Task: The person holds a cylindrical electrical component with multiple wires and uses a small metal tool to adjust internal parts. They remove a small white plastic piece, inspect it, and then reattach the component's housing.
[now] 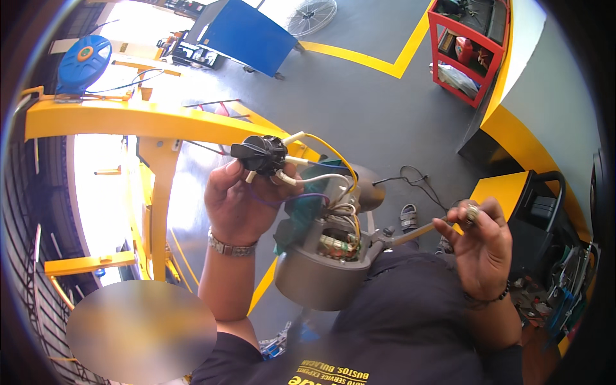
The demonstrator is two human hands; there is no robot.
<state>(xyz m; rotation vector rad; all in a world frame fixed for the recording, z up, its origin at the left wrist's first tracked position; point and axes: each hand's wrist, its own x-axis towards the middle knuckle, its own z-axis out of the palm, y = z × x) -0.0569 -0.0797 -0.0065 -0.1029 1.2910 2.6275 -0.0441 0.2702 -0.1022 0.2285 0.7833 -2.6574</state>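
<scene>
My left hand [240,202] is closed on a black rotary switch [260,153], its flat knob tilted up beside my thumb. White-sleeved yellow, blue, white and purple wires [333,179] run from the switch into a grey round housing [321,276]. That housing is open at the top, with more wires and small electrical parts [340,244] showing inside. My right hand [481,240] is raised to the right, fingers curled, beside the end of a tan rod [414,233] that slants from the housing's side. A brass-coloured round piece [472,213] shows at its fingers; whether it is a ring or held is unclear.
A yellow steel frame [102,119] carrying a blue reel [85,63] stands at left. Farther off are a blue cabinet [237,35] and a red shelf [468,48]. A black cable [417,183] trails on the grey floor [366,96]. Tools [539,301] lie at lower right.
</scene>
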